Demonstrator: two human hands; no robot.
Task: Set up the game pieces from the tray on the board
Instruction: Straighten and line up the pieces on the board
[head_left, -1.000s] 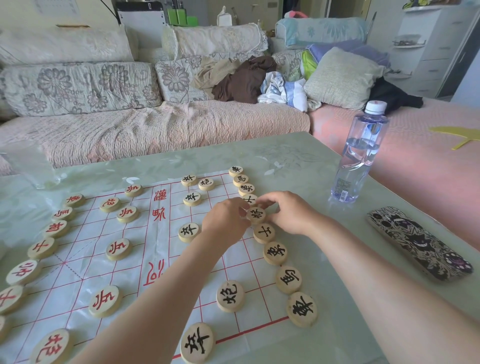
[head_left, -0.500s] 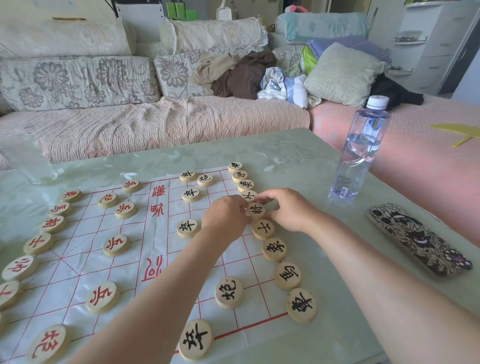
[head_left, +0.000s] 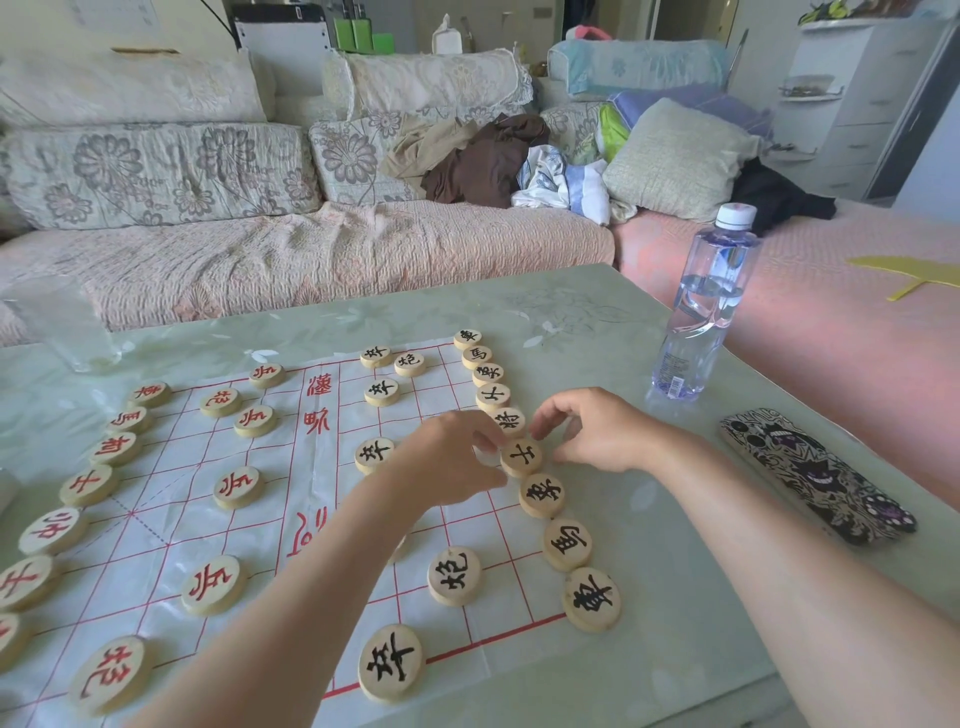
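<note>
Two hands meet mid-frame over the black-lettered game pieces (head_left: 540, 496) lined down the right edge of the board (head_left: 156, 519) on the counter (head_left: 571, 322). The left hand (head_left: 447, 457) has curled fingertips against the left rim of one disc (head_left: 521, 456), though whether it grips I cannot tell, while the right hand (head_left: 597, 431) hovers beside that disc, fingers loosely bent, holding nothing. Red-lettered pieces (head_left: 88, 486) line the board's left side; a water bottle (head_left: 701, 312) stands upper right.

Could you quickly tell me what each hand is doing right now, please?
Left hand: fingertips at the edge of a black-lettered piece; grip cannot be told.
Right hand: open, fingers loosely curled, holding nothing.
</note>
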